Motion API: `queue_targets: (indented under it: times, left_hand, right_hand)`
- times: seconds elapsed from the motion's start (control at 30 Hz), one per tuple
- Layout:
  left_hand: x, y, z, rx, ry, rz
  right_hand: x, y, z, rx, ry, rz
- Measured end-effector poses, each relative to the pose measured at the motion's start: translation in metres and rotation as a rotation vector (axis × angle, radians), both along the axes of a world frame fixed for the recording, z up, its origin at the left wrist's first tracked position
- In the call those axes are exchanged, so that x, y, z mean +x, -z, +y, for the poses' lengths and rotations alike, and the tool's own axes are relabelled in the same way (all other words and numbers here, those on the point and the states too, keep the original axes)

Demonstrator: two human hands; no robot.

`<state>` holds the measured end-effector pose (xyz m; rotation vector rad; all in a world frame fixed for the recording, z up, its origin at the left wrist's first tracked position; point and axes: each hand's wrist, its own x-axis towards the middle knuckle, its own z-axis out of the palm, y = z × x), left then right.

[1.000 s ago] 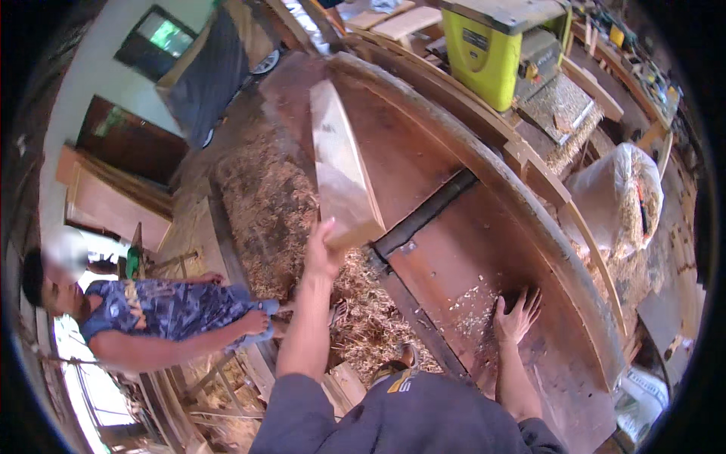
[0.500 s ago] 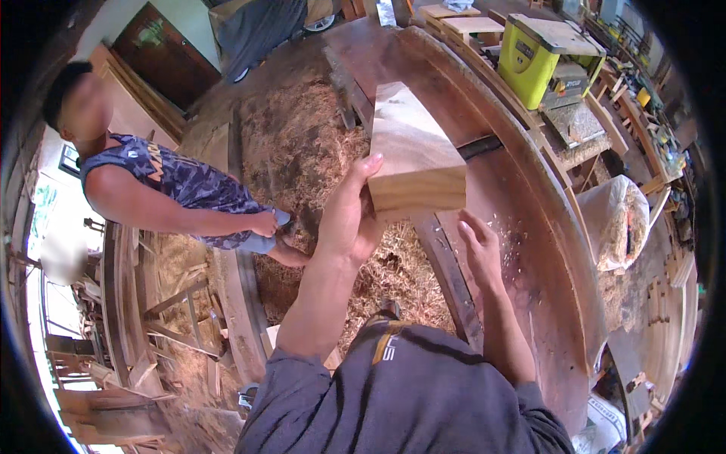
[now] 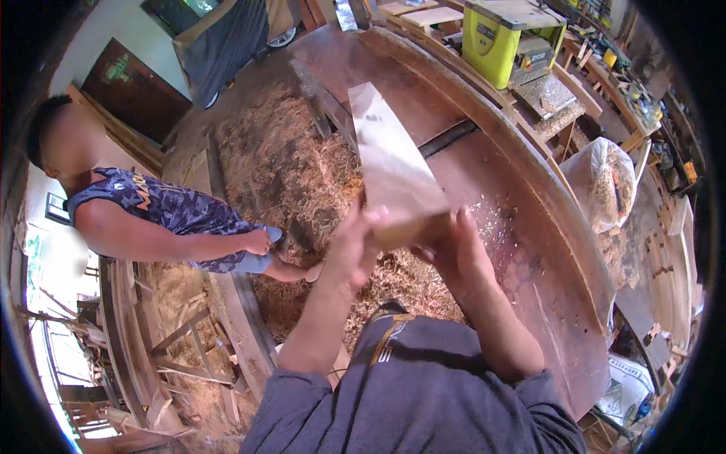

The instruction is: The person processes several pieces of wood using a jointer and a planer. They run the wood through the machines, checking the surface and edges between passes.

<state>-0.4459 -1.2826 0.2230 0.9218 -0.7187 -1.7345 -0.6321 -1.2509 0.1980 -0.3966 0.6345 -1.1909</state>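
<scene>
A thick, pale block of wood [image 3: 395,159] is held up in front of me, its long face stretching away and its end turned toward me. My left hand [image 3: 355,246] grips its near left edge, thumb on the top face. On the near right corner is my right hand [image 3: 460,250], thumb up along the side and fingers under the block. Both hands are slightly blurred, and the fingers beneath the wood are partly hidden. Below the block, wood shavings [image 3: 412,291] cover the floor.
A person [image 3: 151,197] in a patterned sleeveless top stands at my left. To the right runs a long curved wooden piece [image 3: 522,166] over a reddish-brown surface. Beyond it are a green machine [image 3: 488,49] and a clear plastic bag of shavings [image 3: 601,181]. Timber frames [image 3: 189,340] lie lower left.
My right hand has come up from beside the block and taken hold of its right corner. The block's near end has dropped slightly, and the whole view has shifted.
</scene>
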Motion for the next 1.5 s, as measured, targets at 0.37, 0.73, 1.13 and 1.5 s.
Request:
queue_targets:
  times: [0.37,0.73,1.13,1.5]
  left_hand:
    - [-0.016,0.167,-0.124,0.223,0.081,-0.029]
    - [-0.092,0.192,-0.008,-0.028,0.103,0.125]
    - [-0.081,0.072,0.256,-0.405,-0.033,-0.467]
    - [-0.01,0.199,0.517,-0.641,-0.105,-1.199]
  right_hand:
    - [-0.044,0.039,0.13,-0.08,0.056,1.282]
    - [-0.12,0.16,0.333,-0.168,0.067,1.427]
    - [-0.171,0.037,0.287,-0.652,0.05,0.8]
    - [-0.153,-0.075,0.287,-1.102,-0.441,-0.229]
